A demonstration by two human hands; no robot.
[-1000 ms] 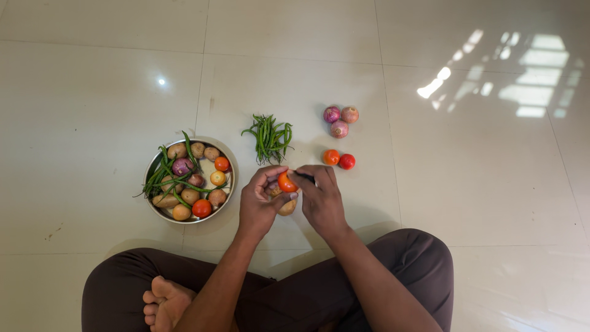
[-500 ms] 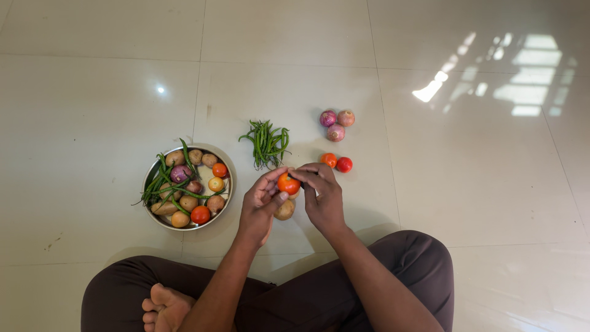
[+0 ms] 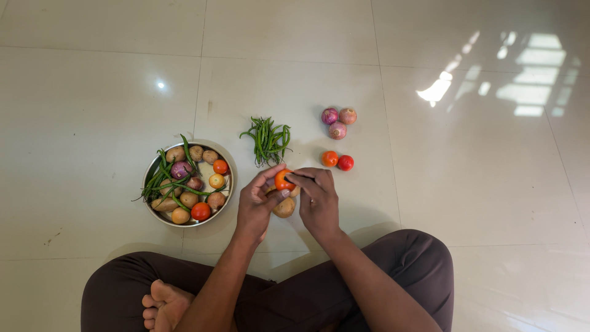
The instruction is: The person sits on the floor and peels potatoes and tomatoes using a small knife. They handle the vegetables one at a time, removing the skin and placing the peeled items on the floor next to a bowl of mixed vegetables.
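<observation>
An orange-red tomato [image 3: 283, 179] is held between the fingertips of both hands above the tiled floor. My left hand [image 3: 258, 206] grips it from the left with thumb and fingers. My right hand [image 3: 318, 200] pinches its top right side. Just under the hands a brown potato [image 3: 284, 208] lies on the floor, partly hidden. I sit cross-legged in dark trousers, one bare foot [image 3: 161, 303] showing at the lower left.
A steel bowl [image 3: 149, 174] at the left holds potatoes, tomatoes, an onion and green beans. A heap of green beans [image 3: 268, 140] lies ahead. Three red onions [image 3: 338, 121] and two tomatoes [image 3: 338, 161] sit to the right on the glossy tiles.
The tomato has stayed between both hands. The fingers have shifted slightly around it, and the right hand's fingertips have closed in over its top.
</observation>
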